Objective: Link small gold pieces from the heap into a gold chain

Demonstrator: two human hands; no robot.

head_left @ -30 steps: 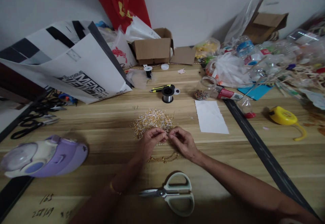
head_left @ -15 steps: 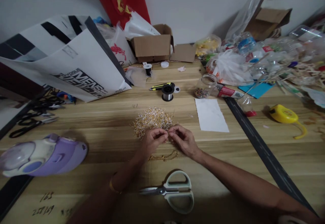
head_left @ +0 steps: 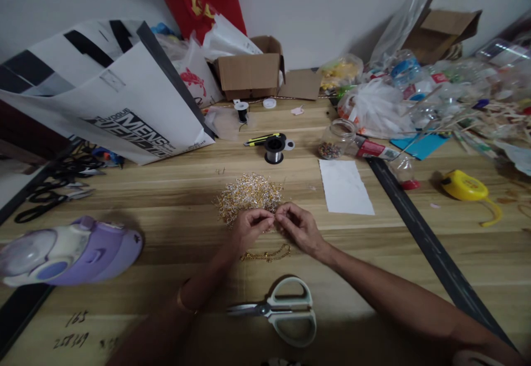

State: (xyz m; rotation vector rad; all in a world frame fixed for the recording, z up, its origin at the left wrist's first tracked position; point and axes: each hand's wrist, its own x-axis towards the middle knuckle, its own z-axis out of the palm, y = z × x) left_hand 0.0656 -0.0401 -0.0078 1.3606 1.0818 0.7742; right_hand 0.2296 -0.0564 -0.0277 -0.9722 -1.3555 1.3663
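My left hand (head_left: 252, 229) and my right hand (head_left: 299, 226) meet fingertip to fingertip at the near edge of a heap of small gold and silver wire pieces (head_left: 249, 192). Thumb and forefinger of each hand are pinched together. Whatever lies between them is too small to make out. Just below the hands, a gold chain (head_left: 269, 256) rests on the wooden table. Closer to me lies a pair of scissors (head_left: 286, 312) with pale handles, its blades pointing left.
Beyond the heap stand a spool of silver wire (head_left: 274, 151) and a yellow-black cutter (head_left: 261, 140). White paper (head_left: 345, 187), a jar of beads (head_left: 335, 140) and a tape measure (head_left: 463, 186) are to the right. At left are a purple-white appliance (head_left: 83, 252), black scissors (head_left: 50, 197) and a large paper bag (head_left: 136, 100).
Both hands keep nearly the same place and stay pinched together. The whole view has shifted very slightly; the chain, heap and scissors lie as before.
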